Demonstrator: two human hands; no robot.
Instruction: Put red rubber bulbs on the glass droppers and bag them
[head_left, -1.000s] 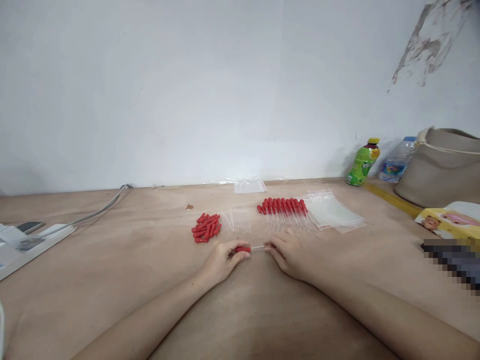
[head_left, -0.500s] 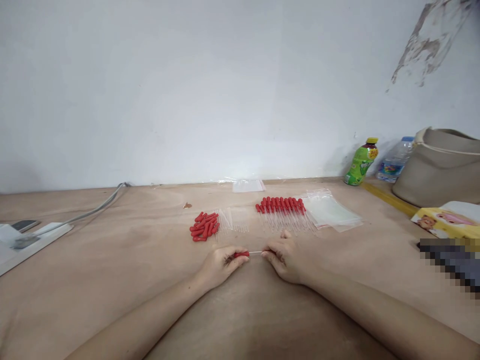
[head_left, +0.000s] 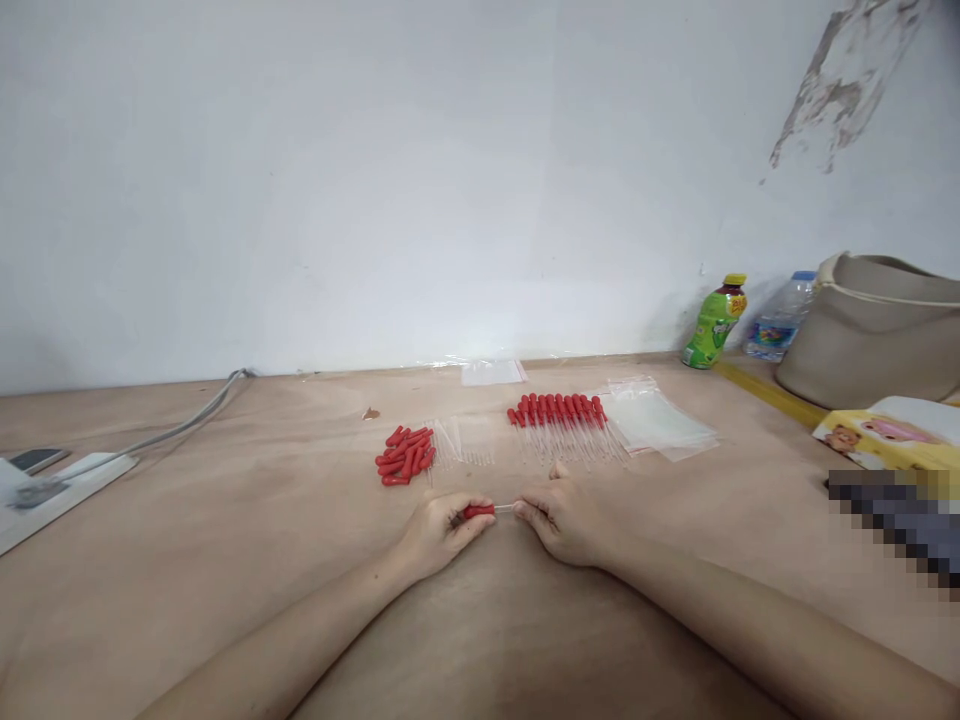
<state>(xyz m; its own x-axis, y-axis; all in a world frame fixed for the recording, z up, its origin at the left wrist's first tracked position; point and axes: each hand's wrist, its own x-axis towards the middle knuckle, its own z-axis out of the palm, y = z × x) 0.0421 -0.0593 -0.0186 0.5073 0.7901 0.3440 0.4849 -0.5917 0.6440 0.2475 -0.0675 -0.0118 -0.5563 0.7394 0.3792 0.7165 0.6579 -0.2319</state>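
My left hand (head_left: 439, 530) is closed around a red rubber bulb (head_left: 478, 511), whose mouth points to the right. Pinched in the fingers of my right hand (head_left: 562, 520) is a clear dropper tube (head_left: 504, 508). Its near end meets the bulb's mouth; how deep it sits inside is hidden. Beyond my left hand lies a pile of loose red bulbs (head_left: 405, 456), with bare clear tubes (head_left: 450, 442) beside it. Past my right hand, several droppers with red bulbs (head_left: 559, 410) lie in a row, tubes toward me.
Clear zip bags (head_left: 660, 425) lie right of the droppers, and another bag (head_left: 491, 373) rests by the wall. Farther right stand a green bottle (head_left: 714, 325), a water bottle (head_left: 780, 320) and a beige bucket (head_left: 862, 335). A grey cable (head_left: 180, 430) runs along the left.
My right hand has come slightly closer to my left, so less of the tube shows between them. The whole view has shifted a little.
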